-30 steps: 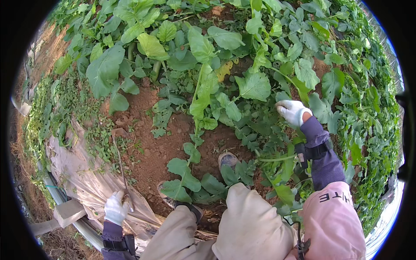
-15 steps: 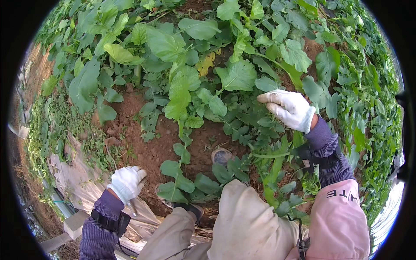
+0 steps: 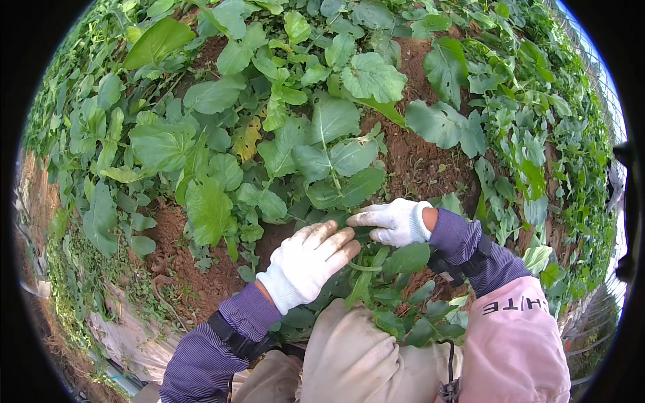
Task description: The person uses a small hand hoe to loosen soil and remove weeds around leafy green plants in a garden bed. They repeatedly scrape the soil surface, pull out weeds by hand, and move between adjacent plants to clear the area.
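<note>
The leafy green plant (image 3: pixel 334 161) is right in front of my hands. Its leaves are wide and flat, with wavy edges and pale lines down the middle. One yellow leaf (image 3: pixel 246 139) near it is full of holes. The soil (image 3: pixel 171 245) is brown and crumbly, and a thin, wrinkly plastic sheet (image 3: pixel 131 336) lies at the left. My gloves are white knit, with brown dirt on the fingertips.

My left grip (image 3: pixel 310 262) is palm down, fingers a little bent and a little apart. My right grip (image 3: pixel 396 223) points left, fingers close together, thumb just below. The tips are near each other at the low leaves. I can't tell if either has hold of anything.
</note>
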`<action>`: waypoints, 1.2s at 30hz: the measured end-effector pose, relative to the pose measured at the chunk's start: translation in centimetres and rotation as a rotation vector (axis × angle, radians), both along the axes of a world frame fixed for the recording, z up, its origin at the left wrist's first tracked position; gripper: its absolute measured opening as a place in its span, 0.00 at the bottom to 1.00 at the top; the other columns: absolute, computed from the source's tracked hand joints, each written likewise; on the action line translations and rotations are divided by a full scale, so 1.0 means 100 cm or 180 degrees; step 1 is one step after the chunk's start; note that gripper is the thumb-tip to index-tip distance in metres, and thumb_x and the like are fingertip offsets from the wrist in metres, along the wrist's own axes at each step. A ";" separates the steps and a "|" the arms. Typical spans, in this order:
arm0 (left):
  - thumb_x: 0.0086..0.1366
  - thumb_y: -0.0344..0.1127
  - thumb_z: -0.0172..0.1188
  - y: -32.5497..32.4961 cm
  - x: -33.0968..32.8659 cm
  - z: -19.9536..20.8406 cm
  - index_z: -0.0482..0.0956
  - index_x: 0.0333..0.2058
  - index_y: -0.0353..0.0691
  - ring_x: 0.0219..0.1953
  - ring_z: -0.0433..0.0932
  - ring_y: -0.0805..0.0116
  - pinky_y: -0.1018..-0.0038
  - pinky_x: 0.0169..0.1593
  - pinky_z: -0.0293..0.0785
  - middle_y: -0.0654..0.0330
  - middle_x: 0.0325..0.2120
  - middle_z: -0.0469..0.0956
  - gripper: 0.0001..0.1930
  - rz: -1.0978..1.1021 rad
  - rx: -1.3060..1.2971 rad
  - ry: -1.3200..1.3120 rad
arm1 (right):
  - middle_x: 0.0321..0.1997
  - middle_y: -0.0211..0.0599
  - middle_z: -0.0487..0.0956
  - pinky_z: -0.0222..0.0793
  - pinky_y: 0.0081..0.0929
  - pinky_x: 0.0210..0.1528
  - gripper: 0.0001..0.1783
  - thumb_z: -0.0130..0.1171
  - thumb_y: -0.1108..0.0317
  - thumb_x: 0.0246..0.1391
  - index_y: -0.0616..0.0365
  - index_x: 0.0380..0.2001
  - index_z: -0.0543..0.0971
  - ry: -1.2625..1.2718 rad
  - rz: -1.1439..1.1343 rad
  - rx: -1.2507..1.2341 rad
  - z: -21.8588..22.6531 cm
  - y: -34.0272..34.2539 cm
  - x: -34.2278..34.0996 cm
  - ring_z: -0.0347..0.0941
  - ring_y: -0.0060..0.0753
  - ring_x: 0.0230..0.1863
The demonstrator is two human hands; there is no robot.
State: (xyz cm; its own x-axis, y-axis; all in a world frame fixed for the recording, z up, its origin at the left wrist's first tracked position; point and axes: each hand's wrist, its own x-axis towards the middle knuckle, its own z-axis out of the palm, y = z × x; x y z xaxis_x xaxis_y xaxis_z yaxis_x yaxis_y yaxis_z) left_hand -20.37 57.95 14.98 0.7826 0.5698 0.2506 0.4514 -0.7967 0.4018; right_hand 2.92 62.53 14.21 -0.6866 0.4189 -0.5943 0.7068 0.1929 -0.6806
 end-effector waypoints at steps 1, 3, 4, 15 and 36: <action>0.50 0.35 0.51 0.005 0.012 -0.004 0.72 0.44 0.44 0.45 0.71 0.59 0.65 0.50 0.67 0.59 0.43 0.71 0.19 -0.0013 0.0138 0.0010 | 0.51 0.42 0.70 0.67 0.35 0.49 0.24 0.48 0.62 0.50 0.45 0.53 0.66 -0.0080 0.0207 0.0092 -0.003 -0.002 0.000 0.72 0.47 0.44; 0.51 0.36 0.50 0.015 0.029 -0.021 0.70 0.46 0.45 0.48 0.69 0.58 0.58 0.58 0.58 0.57 0.45 0.70 0.20 0.0041 0.0291 0.0005 | 0.43 0.40 0.75 0.69 0.34 0.44 0.19 0.49 0.61 0.49 0.47 0.47 0.71 -0.0390 0.0278 -0.0098 0.005 0.002 -0.005 0.74 0.43 0.39; 0.51 0.35 0.48 0.019 0.033 -0.025 0.70 0.47 0.45 0.48 0.68 0.58 0.57 0.59 0.56 0.58 0.45 0.70 0.20 0.0071 0.0404 0.0095 | 0.41 0.40 0.75 0.69 0.32 0.44 0.19 0.49 0.61 0.49 0.47 0.47 0.71 -0.0222 0.0121 -0.0188 0.003 0.003 0.000 0.74 0.41 0.38; 0.48 0.30 0.48 0.013 0.027 -0.041 0.75 0.38 0.40 0.31 0.70 0.63 0.53 0.63 0.49 0.61 0.19 0.67 0.16 0.0400 0.0200 0.1148 | 0.55 0.48 0.66 0.64 0.38 0.52 0.26 0.49 0.68 0.49 0.48 0.55 0.64 -0.2241 -0.0739 0.0620 -0.106 0.072 0.061 0.65 0.43 0.55; 0.52 0.38 0.55 -0.003 -0.015 -0.039 0.74 0.41 0.46 0.48 0.68 0.58 0.63 0.53 0.66 0.60 0.44 0.70 0.15 0.0729 -0.0333 0.0603 | 0.26 0.34 0.72 0.76 0.23 0.24 0.12 0.55 0.71 0.52 0.65 0.39 0.72 0.0381 -0.4872 -0.0448 -0.117 0.056 0.094 0.70 0.26 0.20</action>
